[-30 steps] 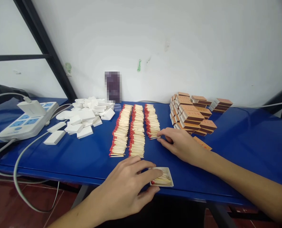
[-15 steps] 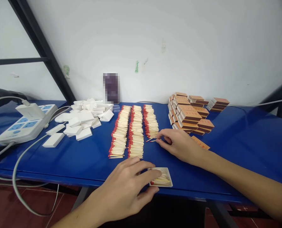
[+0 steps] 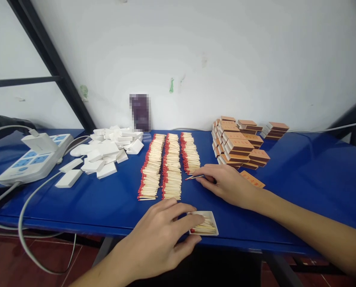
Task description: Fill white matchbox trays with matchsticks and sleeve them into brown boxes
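Observation:
My left hand [image 3: 163,231] grips a small white matchbox tray [image 3: 213,223] at the table's front edge, with the index finger reaching over it. Matches [image 3: 204,226] lie inside, at least one red head showing by the finger. My right hand [image 3: 222,183] pinches matches [image 3: 192,177] between thumb and fingers, their red heads pointing left; I cannot tell exactly how many. Just beyond these fingertips ends the shortest row of matches [image 3: 190,153]. Two longer rows, a middle one [image 3: 172,167] and a left one [image 3: 152,167], lie beside it.
Stacked orange-brown matchboxes [image 3: 238,143] stand at the back right, a flat one [image 3: 252,179] behind my right wrist. White empty-looking trays [image 3: 106,149] are heaped at left. A power strip [image 3: 37,159] with cables [image 3: 24,215] occupies the far left. A pixelated dark panel [image 3: 140,112] leans on the wall.
My right fingers have closed on matches at the near end of the short row and lifted them slightly. My left hand keeps its hold on the tray.

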Available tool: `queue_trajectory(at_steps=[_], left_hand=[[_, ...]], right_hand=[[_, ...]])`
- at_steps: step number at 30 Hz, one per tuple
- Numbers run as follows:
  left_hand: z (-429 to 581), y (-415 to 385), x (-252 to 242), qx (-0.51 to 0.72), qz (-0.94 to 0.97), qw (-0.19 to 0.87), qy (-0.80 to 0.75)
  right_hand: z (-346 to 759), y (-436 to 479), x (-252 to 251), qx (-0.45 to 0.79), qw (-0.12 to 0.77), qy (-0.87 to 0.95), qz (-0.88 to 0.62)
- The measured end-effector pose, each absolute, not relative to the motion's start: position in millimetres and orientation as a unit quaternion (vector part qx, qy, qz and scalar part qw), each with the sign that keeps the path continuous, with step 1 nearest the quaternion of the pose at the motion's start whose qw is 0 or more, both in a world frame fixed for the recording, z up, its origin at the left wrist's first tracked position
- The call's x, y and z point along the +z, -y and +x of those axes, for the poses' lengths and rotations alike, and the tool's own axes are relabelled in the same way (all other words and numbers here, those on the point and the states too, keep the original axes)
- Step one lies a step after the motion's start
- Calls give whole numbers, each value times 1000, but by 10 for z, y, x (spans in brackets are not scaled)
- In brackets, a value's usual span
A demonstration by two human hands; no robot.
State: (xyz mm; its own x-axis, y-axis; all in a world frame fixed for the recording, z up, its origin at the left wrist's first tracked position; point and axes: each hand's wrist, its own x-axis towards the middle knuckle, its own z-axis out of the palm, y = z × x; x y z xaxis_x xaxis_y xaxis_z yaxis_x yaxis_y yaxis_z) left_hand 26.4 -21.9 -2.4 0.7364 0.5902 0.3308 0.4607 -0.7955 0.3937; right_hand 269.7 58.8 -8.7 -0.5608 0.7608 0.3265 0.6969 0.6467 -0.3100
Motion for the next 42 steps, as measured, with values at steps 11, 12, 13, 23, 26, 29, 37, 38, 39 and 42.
queue_trajectory(at_steps=[11, 12, 13, 23, 26, 29, 37, 38, 39, 42], left_hand=[[271, 211, -16, 232, 921, 135, -281], [271, 210, -15, 233, 922, 134, -280], [272, 210, -15, 233, 922, 134, -280], [275, 218, -32, 227, 923, 135, -279], [274, 217, -33, 228, 922, 136, -282], [273, 215, -26, 225, 923, 135, -283], [269, 227, -18, 226, 923, 128, -284], [269, 225, -20, 226, 923, 128, -283], [269, 222, -22, 226, 923, 127, -283], [268, 217, -26, 228, 925, 121, -280]], right_hand=[[2725, -538, -18, 76, 204, 883, -415], [2730, -532, -11, 79, 202, 884, -414], [2735, -526, -3, 81, 200, 884, -414], [2757, -522, 10, 64, 208, 869, -444], [2758, -518, -2, 67, 197, 869, -449], [2743, -507, -16, 61, 198, 868, -450], [2639, -468, -42, 33, 222, 866, -447], [2637, -459, -39, 33, 225, 867, -443], [2640, -451, -36, 33, 226, 870, -438], [2656, -435, -32, 36, 220, 880, -420]])
